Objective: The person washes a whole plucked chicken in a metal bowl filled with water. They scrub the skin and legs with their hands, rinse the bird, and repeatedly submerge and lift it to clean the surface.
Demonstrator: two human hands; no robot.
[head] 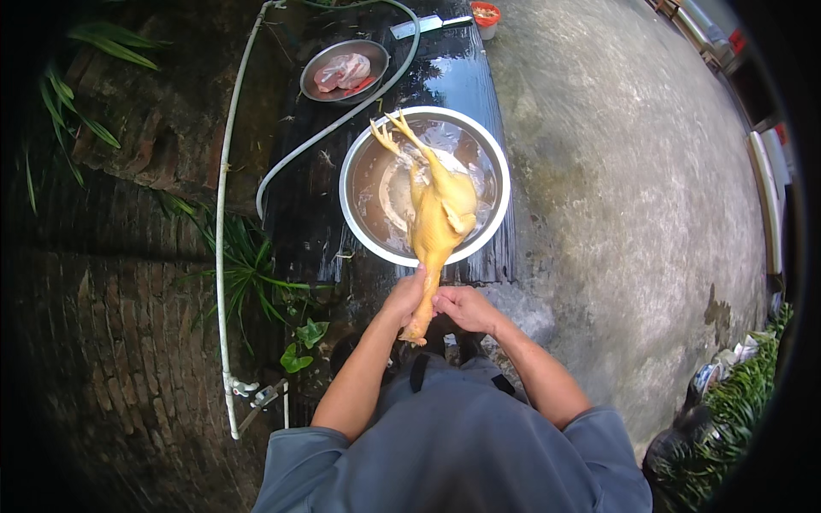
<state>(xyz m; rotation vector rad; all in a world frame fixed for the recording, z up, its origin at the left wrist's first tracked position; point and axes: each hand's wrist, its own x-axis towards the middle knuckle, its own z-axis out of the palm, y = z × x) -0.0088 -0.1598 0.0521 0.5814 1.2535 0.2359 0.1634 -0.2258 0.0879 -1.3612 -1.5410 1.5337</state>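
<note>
A plucked whole chicken (442,208), yellow-skinned, lies across a round metal basin (348,218) of cloudy water. Its feet point to the far rim. The neck hangs over the near rim, with the head (414,335) towards me. My left hand (405,298) is wrapped around the neck from the left, thumb on top. From the right, my right hand (467,309) pinches at the side of the neck with curled fingers; the fingertips are partly hidden. A pale round shape (394,192) shows in the water beside the bird.
Beyond the basin, a metal bowl (308,78) holds raw meat (343,70). A hose (321,136) curves over the wet dark tabletop (442,80). A cleaver (417,27) lies at the far end, near a red-lined bucket (487,29). A white pipe (222,224) with a tap (244,388) stands left.
</note>
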